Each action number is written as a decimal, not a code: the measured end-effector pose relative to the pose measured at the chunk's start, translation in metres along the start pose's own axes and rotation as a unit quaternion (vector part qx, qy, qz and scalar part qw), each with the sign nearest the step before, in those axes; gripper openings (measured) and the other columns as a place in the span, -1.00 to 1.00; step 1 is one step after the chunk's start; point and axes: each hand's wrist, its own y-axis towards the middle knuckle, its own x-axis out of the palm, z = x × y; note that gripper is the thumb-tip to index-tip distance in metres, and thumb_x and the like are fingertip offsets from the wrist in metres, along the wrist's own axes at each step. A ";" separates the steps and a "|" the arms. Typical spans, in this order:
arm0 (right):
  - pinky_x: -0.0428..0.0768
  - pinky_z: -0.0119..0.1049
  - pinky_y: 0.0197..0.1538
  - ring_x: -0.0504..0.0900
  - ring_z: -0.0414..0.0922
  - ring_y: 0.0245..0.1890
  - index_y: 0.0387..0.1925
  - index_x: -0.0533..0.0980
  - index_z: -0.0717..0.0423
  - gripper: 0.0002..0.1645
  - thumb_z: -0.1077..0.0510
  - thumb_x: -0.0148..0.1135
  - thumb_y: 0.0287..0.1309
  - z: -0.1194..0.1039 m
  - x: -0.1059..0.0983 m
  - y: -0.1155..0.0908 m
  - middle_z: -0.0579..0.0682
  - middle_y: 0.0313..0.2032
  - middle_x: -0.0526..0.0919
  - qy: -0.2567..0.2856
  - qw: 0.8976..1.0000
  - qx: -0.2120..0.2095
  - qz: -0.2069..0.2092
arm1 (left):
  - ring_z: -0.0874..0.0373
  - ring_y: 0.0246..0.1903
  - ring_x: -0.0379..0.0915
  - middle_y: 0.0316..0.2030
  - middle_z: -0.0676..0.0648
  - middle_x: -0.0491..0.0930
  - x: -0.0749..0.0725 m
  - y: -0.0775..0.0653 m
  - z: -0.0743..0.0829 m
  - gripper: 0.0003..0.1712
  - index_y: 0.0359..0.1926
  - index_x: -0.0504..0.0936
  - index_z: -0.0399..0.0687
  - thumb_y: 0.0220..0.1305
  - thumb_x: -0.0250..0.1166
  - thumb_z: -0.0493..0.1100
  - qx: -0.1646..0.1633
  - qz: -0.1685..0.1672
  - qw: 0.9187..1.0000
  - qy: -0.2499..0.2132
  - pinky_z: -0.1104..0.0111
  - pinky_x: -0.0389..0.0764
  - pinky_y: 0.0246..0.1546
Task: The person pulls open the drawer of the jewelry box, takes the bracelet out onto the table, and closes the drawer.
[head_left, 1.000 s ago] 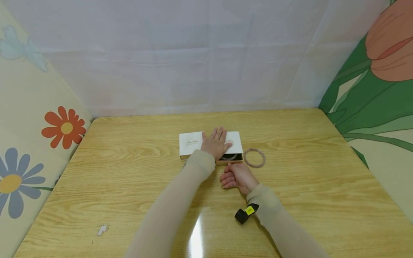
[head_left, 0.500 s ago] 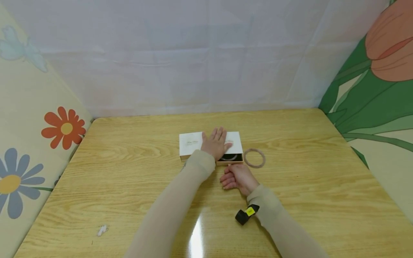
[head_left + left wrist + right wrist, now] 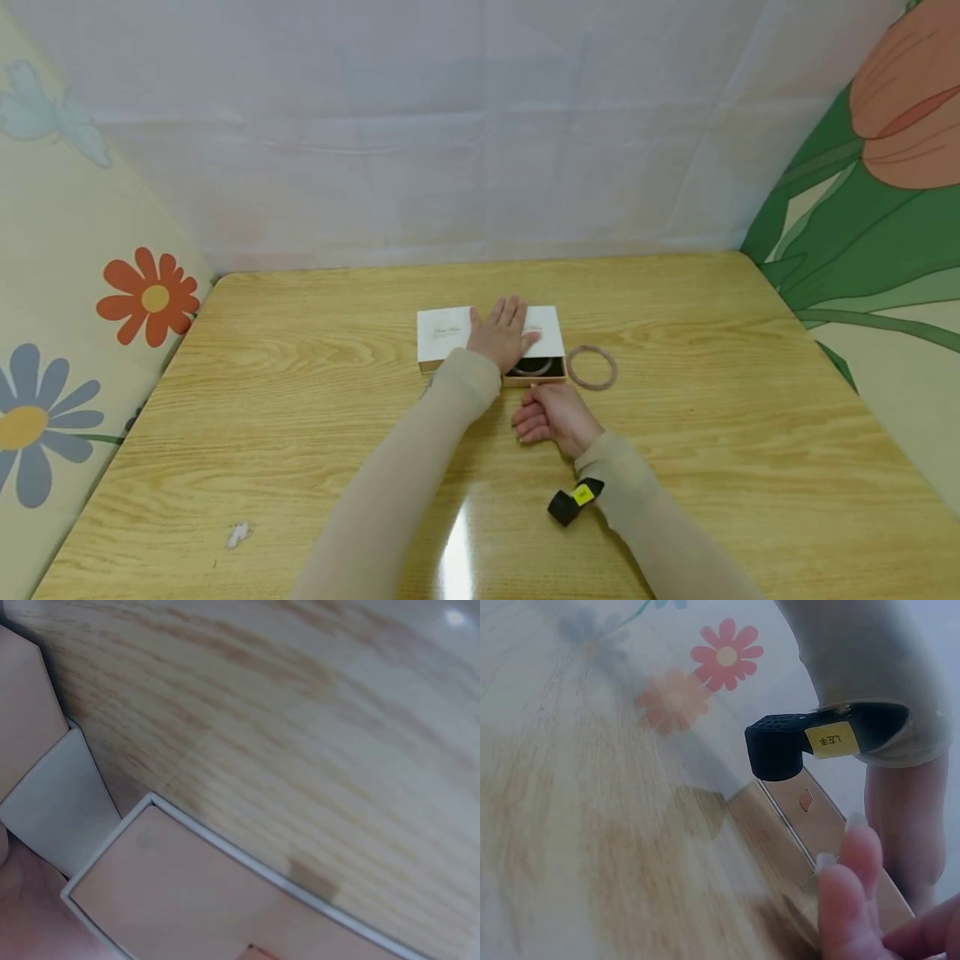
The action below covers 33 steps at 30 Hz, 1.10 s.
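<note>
Two white boxes with tan drawer fronts stand side by side on the table. Across their tops lies my left hand (image 3: pixel 501 335), fingers straight, mostly over the right box (image 3: pixel 550 325) and its edge with the left box (image 3: pixel 442 329). The right box's drawer (image 3: pixel 555 380) is partly out toward me, showing a dark lining and a pale bangle (image 3: pixel 534 372) inside. My right hand (image 3: pixel 555 414) is curled at that drawer's front and pinches it; the exact contact is hidden. In the left wrist view, the left box's drawer front (image 3: pixel 180 877) sits within its white sleeve.
A second bangle (image 3: pixel 614 367), pinkish, lies on the wooden table (image 3: pixel 712 433) just right of the boxes. A small white worn patch (image 3: pixel 237 535) marks the table at the front left. Painted panels flank the table, with a white cloth behind.
My right hand has shifted slightly toward me, and the right box's drawer has slid out a little with it. My left hand has stayed in place on the boxes.
</note>
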 end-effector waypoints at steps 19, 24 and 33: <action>0.60 -0.36 -0.59 0.58 -0.22 -0.71 -0.32 0.39 0.33 -0.64 0.21 -0.29 0.50 -0.001 0.000 -0.005 0.03 -0.63 0.62 -0.011 1.000 0.001 0.003 | 0.10 0.49 -0.43 0.54 -0.01 -0.32 -0.002 -0.004 0.001 -0.21 0.56 -0.24 0.00 0.50 -0.43 0.29 0.003 0.013 1.000 0.010 -0.11 -0.23 0.40; 0.60 -0.36 -0.60 0.58 -0.21 -0.71 -0.30 0.39 0.35 -0.65 0.22 -0.28 0.49 0.001 0.001 -0.006 0.04 -0.62 0.62 -0.012 1.000 0.005 0.009 | 0.10 0.49 -0.44 0.53 0.00 -0.34 0.004 0.003 -0.001 -0.20 0.56 -0.25 0.02 0.49 -0.42 0.30 0.000 0.012 1.000 0.009 -0.11 -0.25 0.39; 0.59 -0.36 -0.61 0.58 -0.21 -0.72 -0.31 0.39 0.34 -0.66 0.23 -0.28 0.48 0.003 0.001 -0.007 0.05 -0.63 0.62 -0.014 1.000 -0.001 0.005 | 0.12 0.49 -0.45 0.53 0.01 -0.36 0.003 0.003 -0.001 -0.21 0.56 -0.26 0.02 0.49 -0.45 0.29 -0.002 0.007 1.000 0.005 -0.10 -0.27 0.40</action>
